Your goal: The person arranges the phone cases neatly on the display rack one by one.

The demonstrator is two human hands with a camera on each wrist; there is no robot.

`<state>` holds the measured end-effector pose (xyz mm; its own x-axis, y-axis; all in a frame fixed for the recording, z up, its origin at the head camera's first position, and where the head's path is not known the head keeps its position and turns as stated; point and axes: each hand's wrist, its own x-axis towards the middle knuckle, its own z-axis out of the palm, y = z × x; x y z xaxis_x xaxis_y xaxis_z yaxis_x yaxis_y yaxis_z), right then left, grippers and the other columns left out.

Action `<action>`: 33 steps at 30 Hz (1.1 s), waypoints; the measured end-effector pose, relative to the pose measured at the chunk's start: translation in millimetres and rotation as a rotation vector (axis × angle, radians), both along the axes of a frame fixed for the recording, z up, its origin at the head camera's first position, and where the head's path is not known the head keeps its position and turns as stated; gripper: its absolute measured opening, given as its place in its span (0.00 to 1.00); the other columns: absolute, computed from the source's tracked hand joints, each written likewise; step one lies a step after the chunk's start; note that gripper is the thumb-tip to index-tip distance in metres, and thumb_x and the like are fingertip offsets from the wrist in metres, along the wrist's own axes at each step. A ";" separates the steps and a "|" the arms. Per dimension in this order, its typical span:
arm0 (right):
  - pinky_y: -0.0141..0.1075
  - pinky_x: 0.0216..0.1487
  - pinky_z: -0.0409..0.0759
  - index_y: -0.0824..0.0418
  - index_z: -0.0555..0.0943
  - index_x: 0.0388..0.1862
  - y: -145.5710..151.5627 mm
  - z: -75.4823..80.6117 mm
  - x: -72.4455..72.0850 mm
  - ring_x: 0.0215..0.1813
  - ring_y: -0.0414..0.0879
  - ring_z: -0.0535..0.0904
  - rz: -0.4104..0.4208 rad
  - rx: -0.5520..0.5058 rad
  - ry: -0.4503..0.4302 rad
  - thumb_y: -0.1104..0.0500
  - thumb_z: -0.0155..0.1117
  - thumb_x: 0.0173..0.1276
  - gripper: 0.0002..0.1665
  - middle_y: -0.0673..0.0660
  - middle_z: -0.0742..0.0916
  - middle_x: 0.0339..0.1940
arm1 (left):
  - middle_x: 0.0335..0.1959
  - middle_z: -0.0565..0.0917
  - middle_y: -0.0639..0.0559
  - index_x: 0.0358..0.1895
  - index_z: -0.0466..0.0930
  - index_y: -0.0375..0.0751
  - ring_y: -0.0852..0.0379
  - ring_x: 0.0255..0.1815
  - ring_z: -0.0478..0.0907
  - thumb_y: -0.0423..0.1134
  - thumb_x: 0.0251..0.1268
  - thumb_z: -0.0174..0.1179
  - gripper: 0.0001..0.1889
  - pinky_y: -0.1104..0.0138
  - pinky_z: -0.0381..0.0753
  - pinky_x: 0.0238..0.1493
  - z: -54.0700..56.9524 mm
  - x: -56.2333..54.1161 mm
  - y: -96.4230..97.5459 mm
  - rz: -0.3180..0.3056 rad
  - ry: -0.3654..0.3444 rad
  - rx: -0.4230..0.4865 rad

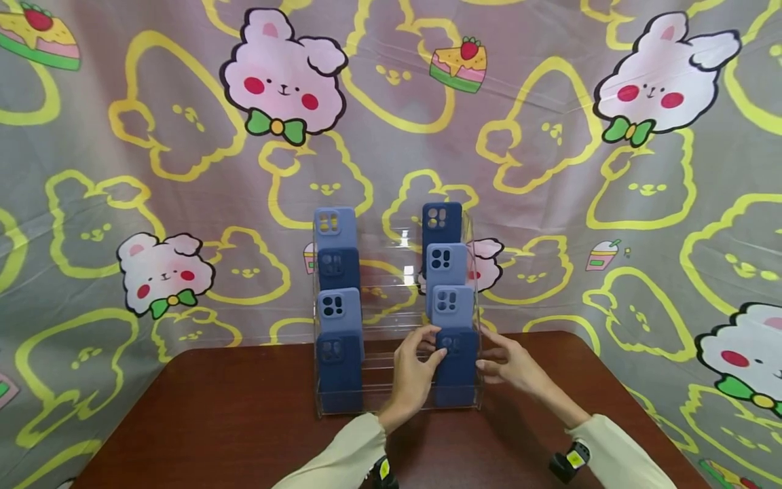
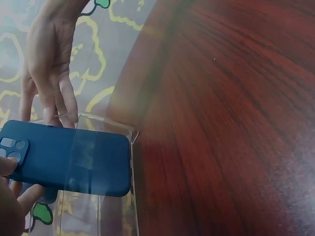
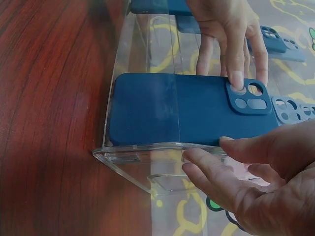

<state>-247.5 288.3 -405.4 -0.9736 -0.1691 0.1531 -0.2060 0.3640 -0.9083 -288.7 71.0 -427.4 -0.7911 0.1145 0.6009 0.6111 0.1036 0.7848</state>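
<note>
A dark blue phone case stands in the lowest tier, at the right end, of a clear stepped display stand. My left hand pinches its upper left edge; in the right wrist view the thumb lies on the camera cutout and the fingers reach behind the case. On the other side, my right hand has its thumb tip at the case's right edge. Its other fingers extend along the outside of the stand's clear side wall.
Behind it rise a light blue case, another light blue case and a dark blue case. A left column holds several more cases. The stand rests on a brown wooden table before a patterned cloth.
</note>
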 end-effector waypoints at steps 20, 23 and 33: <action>0.51 0.44 0.93 0.73 0.55 0.83 -8.8 -1.8 -5.9 0.51 0.64 0.89 -0.030 0.053 0.005 0.72 0.67 0.72 0.46 0.83 0.81 0.59 | 0.55 0.80 0.37 0.69 0.78 0.43 0.38 0.57 0.81 0.35 0.62 0.76 0.31 0.56 0.92 0.50 0.8 0.7 -35.5 -0.108 -0.055 -0.130; 0.49 0.42 0.93 0.70 0.58 0.83 -12.1 -0.5 -3.4 0.49 0.61 0.90 -0.088 0.090 0.007 0.70 0.68 0.73 0.45 0.81 0.81 0.63 | 0.62 0.79 0.45 0.72 0.75 0.50 0.43 0.64 0.78 0.42 0.64 0.76 0.34 0.51 0.88 0.58 2.0 6.1 -47.6 -0.136 -0.079 -0.170; 0.49 0.47 0.91 0.59 0.67 0.82 -16.7 3.6 11.4 0.60 0.62 0.85 -0.309 0.326 0.456 0.70 0.67 0.73 0.40 0.69 0.84 0.66 | 0.79 0.66 0.64 0.79 0.62 0.74 0.54 0.78 0.67 0.57 0.70 0.69 0.38 0.43 0.78 0.70 8.3 24.3 -96.9 -0.213 0.045 -0.482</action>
